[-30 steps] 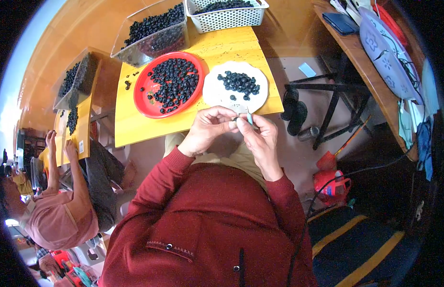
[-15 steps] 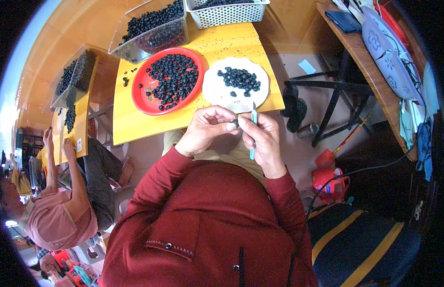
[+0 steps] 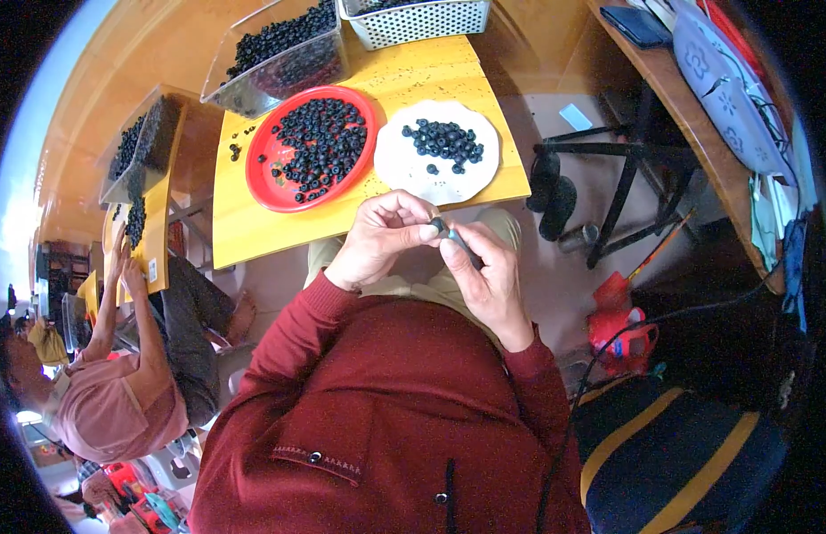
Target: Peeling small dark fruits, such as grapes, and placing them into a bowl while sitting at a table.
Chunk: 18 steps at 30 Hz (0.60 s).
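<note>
Between the thumb and fingertips of my left hand [image 3: 377, 242] is a small round black piece [image 3: 439, 224], shaped like a berry or bead. My right hand [image 3: 491, 276] is closed around a slim teal-handled knife [image 3: 456, 237], tilted with its front end against or right beside that piece; the blade is hidden. Beyond my hands a white scalloped plate [image 3: 411, 171] holds a heap of similar black pieces [image 3: 447, 142]. Left of it, a red round tray [image 3: 269, 194] carries many more. Both rest on a yellow board table [image 3: 244, 240].
At the back stand a clear bin [image 3: 244, 98] and a white perforated basket [image 3: 422, 31], both holding black pieces. Crumbs dot the table. To the left a person in pink [image 3: 119, 392] sits at another board. A cable [image 3: 662, 311] runs on my right, near a wooden table [image 3: 689, 116].
The knife has swung from upright, blade upward, to tilted with its front end at the black piece. My left hand keeps its pinch. The person at left has shifted their hands.
</note>
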Each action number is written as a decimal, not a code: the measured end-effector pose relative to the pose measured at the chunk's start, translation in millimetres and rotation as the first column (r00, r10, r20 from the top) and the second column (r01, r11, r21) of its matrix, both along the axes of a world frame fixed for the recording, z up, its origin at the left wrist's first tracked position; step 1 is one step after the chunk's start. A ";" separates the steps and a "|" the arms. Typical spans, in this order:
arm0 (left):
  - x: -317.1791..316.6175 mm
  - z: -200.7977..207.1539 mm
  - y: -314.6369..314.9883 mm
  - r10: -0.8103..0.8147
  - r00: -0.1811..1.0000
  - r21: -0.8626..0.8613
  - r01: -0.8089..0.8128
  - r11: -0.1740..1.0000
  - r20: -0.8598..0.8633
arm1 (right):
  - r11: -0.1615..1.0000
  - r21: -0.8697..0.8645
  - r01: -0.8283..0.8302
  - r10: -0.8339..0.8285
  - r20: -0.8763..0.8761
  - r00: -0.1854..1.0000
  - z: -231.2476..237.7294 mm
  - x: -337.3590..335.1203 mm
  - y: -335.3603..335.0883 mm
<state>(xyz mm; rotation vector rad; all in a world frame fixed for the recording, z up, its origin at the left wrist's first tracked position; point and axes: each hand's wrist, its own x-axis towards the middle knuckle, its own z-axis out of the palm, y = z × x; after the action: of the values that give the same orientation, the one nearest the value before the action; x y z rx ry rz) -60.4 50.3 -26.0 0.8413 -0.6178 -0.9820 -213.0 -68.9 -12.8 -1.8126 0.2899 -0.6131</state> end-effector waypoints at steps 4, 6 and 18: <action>-1.8 0.5 -0.1 -0.004 1.000 -0.003 0.004 1.000 0.006 | 0.995 -0.098 0.018 -0.014 0.041 0.999 1.8 -2.2 -0.2; -2.5 0.5 -0.2 -0.009 1.000 -0.005 0.009 1.000 0.010 | 0.994 -0.104 0.016 -0.011 0.048 0.999 3.3 -3.1 -0.1; -6.7 2.6 -0.9 -0.034 0.999 -0.006 0.034 0.999 0.034 | 0.993 -0.120 -0.021 0.030 0.081 0.996 2.7 -7.9 -3.8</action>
<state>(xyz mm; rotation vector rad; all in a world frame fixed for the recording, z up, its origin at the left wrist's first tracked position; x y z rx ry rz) -67.2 49.4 -23.4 0.8449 -0.6659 -0.9978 -220.9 -72.7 -10.1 -1.8967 0.1772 -0.6980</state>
